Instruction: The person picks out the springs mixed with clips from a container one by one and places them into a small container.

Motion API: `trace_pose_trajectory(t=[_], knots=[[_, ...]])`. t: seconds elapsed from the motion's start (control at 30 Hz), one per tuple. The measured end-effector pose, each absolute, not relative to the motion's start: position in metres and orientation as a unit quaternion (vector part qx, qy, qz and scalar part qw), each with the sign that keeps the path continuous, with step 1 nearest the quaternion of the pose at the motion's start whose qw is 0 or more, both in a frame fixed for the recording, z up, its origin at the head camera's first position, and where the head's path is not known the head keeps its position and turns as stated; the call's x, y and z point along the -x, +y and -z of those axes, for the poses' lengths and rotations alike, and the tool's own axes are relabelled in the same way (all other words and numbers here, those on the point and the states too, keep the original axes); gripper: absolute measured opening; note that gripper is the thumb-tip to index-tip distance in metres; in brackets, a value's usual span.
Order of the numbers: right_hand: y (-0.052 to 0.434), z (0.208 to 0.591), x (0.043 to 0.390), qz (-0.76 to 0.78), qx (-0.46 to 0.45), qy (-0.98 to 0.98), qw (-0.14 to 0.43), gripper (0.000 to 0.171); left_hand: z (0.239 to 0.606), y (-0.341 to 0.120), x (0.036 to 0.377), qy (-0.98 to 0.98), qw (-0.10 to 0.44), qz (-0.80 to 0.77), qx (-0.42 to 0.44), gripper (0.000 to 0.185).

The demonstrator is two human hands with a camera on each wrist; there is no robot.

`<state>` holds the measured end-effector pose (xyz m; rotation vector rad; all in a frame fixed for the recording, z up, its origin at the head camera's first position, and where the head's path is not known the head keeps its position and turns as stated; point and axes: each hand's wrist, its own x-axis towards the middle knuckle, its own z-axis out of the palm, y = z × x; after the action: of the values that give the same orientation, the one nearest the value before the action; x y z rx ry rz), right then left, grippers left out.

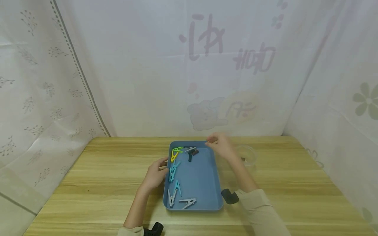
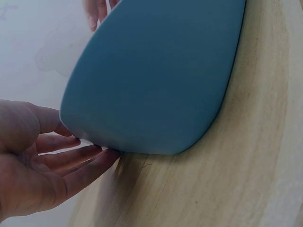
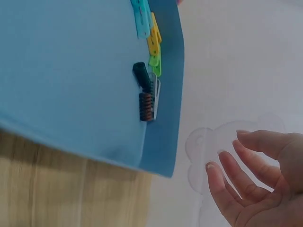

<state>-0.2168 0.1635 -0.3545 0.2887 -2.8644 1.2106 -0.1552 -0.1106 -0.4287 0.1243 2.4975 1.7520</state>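
A blue tray lies on the wooden table and holds several clothespins. Yellow, green, grey and dark ones lie at its far end. Teal ones lie along its left side and pale grey ones at its near end. My left hand touches the tray's left wall with straight fingers. My right hand hovers over the tray's far right corner, fingers relaxed and holding nothing.
A clear plastic cup stands on the table just right of the tray's far end. White patterned curtains close in the table at the back and both sides. Bare wood lies left and right of the tray.
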Motion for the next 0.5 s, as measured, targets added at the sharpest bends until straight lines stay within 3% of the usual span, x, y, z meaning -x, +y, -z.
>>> trace_pose_trajectory(t=[0.5], knots=[[0.144,0.382,0.228,-0.429,-0.076,-0.900,0.026,0.021,0.429,-0.111,0.157,0.817,0.047,-0.573,-0.041,0.053]])
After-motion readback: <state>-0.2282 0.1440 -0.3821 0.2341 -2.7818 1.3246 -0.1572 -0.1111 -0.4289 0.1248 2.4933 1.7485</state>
